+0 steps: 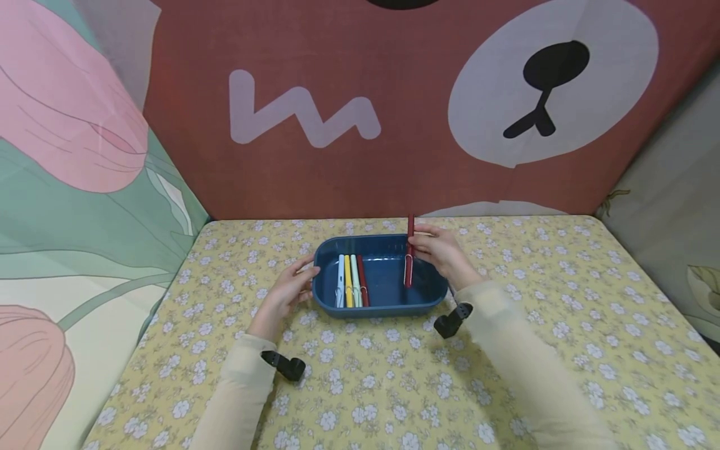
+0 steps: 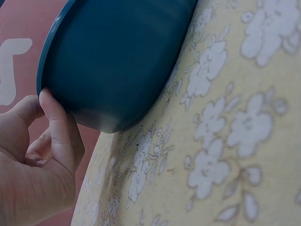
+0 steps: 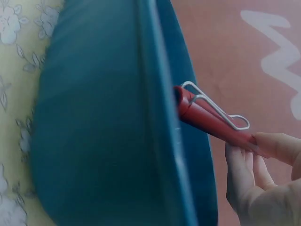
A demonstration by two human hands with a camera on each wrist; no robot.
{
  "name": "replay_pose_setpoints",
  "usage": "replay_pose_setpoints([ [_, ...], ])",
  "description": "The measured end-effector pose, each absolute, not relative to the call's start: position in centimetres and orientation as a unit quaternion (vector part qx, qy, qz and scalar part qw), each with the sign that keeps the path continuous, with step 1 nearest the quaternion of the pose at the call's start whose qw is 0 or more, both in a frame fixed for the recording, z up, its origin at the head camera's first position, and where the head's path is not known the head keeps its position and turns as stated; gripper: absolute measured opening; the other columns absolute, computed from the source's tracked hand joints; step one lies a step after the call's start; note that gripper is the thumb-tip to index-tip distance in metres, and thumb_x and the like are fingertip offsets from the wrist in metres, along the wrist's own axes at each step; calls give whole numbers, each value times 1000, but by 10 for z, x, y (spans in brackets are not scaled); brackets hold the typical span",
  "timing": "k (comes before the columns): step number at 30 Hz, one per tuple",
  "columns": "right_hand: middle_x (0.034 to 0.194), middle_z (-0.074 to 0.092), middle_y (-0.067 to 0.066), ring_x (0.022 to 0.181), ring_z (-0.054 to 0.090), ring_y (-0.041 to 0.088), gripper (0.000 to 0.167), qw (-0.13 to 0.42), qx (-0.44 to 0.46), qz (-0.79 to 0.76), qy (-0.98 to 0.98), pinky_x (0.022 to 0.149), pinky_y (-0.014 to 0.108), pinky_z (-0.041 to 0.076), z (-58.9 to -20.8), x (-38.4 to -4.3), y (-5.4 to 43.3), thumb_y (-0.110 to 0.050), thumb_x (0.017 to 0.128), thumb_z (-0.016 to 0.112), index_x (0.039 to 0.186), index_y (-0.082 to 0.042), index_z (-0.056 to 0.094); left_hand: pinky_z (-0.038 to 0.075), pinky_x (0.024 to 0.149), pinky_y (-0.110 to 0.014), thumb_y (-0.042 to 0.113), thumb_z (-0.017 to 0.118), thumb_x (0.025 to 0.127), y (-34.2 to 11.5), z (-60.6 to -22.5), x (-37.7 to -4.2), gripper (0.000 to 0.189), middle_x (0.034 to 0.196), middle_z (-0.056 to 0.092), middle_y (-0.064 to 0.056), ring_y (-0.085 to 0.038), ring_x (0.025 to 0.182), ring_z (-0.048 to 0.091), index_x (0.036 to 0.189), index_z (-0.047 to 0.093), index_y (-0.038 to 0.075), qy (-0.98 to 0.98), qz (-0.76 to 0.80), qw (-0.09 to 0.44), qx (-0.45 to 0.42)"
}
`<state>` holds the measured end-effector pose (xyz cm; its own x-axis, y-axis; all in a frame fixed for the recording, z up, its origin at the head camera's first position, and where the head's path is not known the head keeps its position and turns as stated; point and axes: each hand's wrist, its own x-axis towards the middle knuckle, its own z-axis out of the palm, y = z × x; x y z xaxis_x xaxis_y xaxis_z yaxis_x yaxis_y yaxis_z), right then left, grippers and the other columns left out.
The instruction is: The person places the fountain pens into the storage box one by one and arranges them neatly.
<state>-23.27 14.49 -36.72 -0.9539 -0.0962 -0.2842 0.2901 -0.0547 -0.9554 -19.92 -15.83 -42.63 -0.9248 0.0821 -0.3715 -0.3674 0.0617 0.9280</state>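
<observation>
My right hand (image 1: 441, 250) pinches a red pen (image 1: 409, 250) between thumb and fingers, over the right part of a dark blue tray (image 1: 388, 310). The pen stands nearly upright in the head view, its end with the wire clip (image 3: 218, 113) pointing down into the tray. At the tray's left end, my left hand (image 1: 289, 287) holds the rim, with its fingertips (image 2: 49, 99) at the edge. Side by side in the tray's left part lie a light blue pen (image 1: 340, 281), a yellow pen (image 1: 348, 281), a pale green pen (image 1: 356, 281) and a dark red pen (image 1: 362, 281).
A yellow flowered cloth (image 1: 365, 381) covers the table under the tray. Behind stands a red-brown fabric backdrop (image 1: 309, 181) with a cartoon face, and a flower-patterned curtain (image 1: 84, 250) hangs at the left. Each wrist wears a small black camera.
</observation>
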Motion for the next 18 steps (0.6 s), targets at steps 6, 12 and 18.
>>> replay_pose_setpoints([
  [6,99,61,1,76,62,1,50,138,69,-703,694,71,16,54,-375,-232,130,-2,95,54,142,3,39,46,52,-16,23,54,98,-158,-425,-198,52,87,59,5,-3,61,53,148,37,23,707,679,169,-101],
  [12,103,57,1,79,59,0,48,149,77,-686,708,93,30,53,-380,-231,117,-4,95,55,141,-2,42,47,52,-16,24,55,98,-157,-424,-198,53,82,59,6,-3,62,54,148,37,23,704,682,170,-99],
  [18,131,55,19,94,62,11,49,159,78,-677,714,105,40,46,-387,-229,105,-5,95,56,142,-4,43,47,53,-16,24,54,98,-158,-424,-198,53,88,60,5,-3,62,54,148,37,23,707,680,167,-100],
])
